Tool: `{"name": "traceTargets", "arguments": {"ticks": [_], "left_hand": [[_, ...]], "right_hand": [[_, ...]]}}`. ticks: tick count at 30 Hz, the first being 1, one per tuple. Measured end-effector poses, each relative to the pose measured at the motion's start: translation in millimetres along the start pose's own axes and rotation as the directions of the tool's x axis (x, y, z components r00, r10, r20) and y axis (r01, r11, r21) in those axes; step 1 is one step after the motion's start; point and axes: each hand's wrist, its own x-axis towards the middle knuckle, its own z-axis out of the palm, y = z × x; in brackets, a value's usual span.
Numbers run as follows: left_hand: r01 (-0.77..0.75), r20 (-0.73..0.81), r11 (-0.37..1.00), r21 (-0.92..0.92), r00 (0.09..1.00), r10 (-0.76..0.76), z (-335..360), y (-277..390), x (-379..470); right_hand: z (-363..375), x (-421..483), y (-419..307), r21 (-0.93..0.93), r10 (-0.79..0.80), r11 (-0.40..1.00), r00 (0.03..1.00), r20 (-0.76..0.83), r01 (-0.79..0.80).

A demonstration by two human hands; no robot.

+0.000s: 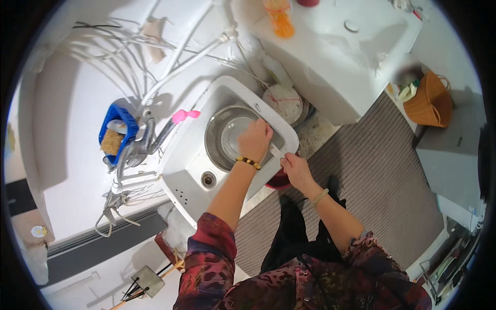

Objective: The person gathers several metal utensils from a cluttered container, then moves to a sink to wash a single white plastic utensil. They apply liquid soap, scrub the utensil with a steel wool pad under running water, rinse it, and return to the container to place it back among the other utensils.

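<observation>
My left hand [255, 140], with a beaded bracelet at the wrist, is over a round stainless steel basin [217, 133] in a white sink [190, 166]. Its fingers are curled and partly blurred, so whether they grip anything is unclear. Beyond the basin's edge, at the sink's front rim, my right hand [296, 170] pinches a narrow white object [276, 151], perhaps a handle or a strip. That object reaches towards my left hand, and its far end is hidden. A pale bangle circles my right wrist.
A metal faucet [141, 145] with a pink spout piece [186, 115] stands at the sink's back. Beside it is a blue caddy [133, 126] holding a scrubber [112, 142]. A red container [279, 180] shows below my right hand. A lidded bucket [285, 102] stands beyond the sink.
</observation>
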Motion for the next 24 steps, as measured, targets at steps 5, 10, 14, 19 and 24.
{"name": "traceTargets", "arguments": {"ticks": [5, 10, 14, 19, 24], "left_hand": [[-0.062, -0.084, 0.993, -0.097, 0.995, 0.054, -54.6, -13.4, -2.2], [-0.101, -0.159, 0.993, -0.055, 0.983, 0.092, -93.2, -26.0, -22.0], [-0.074, -0.137, 0.997, 0.006, 0.988, 0.074, -123.3, -50.9, -41.9], [0.14, -0.183, 0.989, 0.048, 0.975, -0.129, -179.9, -67.7, -51.1], [0.153, -0.212, 0.988, -0.017, 0.965, -0.153, -215.5, -79.0, -90.3]], "right_hand": [[26.1, -2.2, -44.6, -0.094, -0.152, 0.984, 0.988, -0.021, 0.149], [55.9, -6.3, -71.2, -0.107, -0.256, 0.961, 0.967, -0.007, 0.254], [78.1, -23.2, -98.9, -0.107, -0.315, 0.943, 0.949, 0.016, 0.315], [109.5, -47.0, -125.8, -0.137, -0.384, 0.911, 0.921, 0.06, 0.389], [138.0, -73.2, -149.0, -0.197, -0.497, 0.84, 0.862, 0.099, 0.506]]}}
